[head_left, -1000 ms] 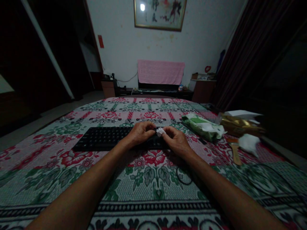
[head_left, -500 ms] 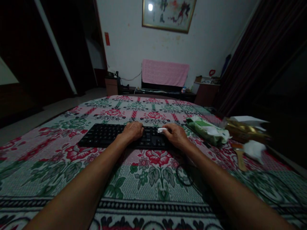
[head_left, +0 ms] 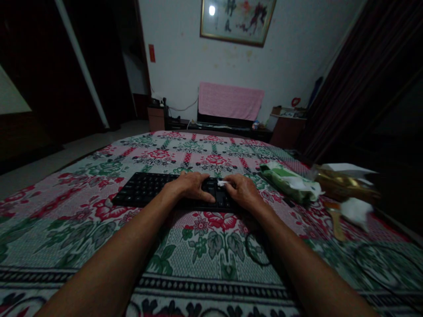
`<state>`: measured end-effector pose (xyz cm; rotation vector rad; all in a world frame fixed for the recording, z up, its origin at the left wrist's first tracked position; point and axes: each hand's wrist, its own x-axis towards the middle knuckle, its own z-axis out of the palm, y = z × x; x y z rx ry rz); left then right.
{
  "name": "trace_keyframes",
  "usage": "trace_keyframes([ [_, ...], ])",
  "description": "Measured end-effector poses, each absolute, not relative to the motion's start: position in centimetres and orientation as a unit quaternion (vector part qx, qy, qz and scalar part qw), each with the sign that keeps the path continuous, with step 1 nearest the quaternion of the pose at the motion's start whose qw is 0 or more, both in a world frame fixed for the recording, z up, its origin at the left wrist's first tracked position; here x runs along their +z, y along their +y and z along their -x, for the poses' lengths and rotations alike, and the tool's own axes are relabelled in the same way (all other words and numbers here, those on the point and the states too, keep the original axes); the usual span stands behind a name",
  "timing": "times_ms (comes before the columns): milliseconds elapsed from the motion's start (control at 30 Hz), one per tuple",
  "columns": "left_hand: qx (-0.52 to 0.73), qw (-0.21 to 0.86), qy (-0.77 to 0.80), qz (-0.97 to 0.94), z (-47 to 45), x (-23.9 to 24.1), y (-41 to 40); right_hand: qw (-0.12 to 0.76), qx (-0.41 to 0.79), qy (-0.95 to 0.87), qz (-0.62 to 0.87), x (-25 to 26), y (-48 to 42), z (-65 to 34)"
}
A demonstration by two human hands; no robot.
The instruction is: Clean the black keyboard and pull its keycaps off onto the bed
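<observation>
A black keyboard [head_left: 142, 190] lies across the flowered bedspread [head_left: 211, 246] ahead of me. My left hand [head_left: 190, 186] rests flat on the keys near the middle, its fingers stretched out toward the right. Just beside it, my right hand [head_left: 241, 190] is closed in a pinch on a small white wipe [head_left: 222, 182] and presses it on the keyboard's right part. The two hands nearly touch.
A green wipes pack [head_left: 289, 182] lies right of the keyboard. Farther right are a gold packet [head_left: 343, 187], a wooden-handled brush [head_left: 337, 220] and a white wad [head_left: 355, 211]. A black cable [head_left: 257, 253] loops by my right forearm.
One second ago both hands pinched the wipe together above the keys. Now the right hand alone holds it against the keyboard, and the left hand has spread flat on the keys.
</observation>
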<state>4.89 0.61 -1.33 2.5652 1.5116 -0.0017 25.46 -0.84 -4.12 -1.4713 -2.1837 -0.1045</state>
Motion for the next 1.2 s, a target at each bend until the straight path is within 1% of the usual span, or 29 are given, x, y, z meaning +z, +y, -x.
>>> trace_keyframes([
  [100, -0.058, 0.119, 0.487, -0.864, -4.4, -0.9, 0.3, 0.25, -0.043, -0.8, 0.543, -4.1, -1.2, -25.3],
  [233, -0.084, 0.109, 0.495, -0.858, -4.5, -1.1, 0.1, 0.236, -0.051, -0.798, 0.552, -4.1, -1.3, -24.9],
  [433, -0.032, 0.071, 0.486, -0.871, -5.4, -1.7, 0.1, 0.221, -0.071, -0.795, 0.56, -4.1, -0.9, -25.6],
  [733, 0.016, 0.043, 0.465, -0.884, -6.4, -2.8, 0.8, 0.206, -0.064, -0.788, 0.577, -3.9, 0.7, -26.6],
  [933, 0.013, 0.038, 0.461, -0.886, -7.0, -2.5, 0.0, 0.216, -0.071, -0.79, 0.569, -3.6, -0.2, -26.0],
  [1033, 0.006, 0.03, 0.461, -0.887, -7.2, -2.5, -0.2, 0.207, -0.076, -0.798, 0.561, -3.6, -0.5, -26.2],
  [1200, 0.018, 0.011, 0.451, -0.892, -7.3, -2.8, -0.2, 0.207, -0.075, -0.774, 0.594, -3.8, -0.3, -27.1],
])
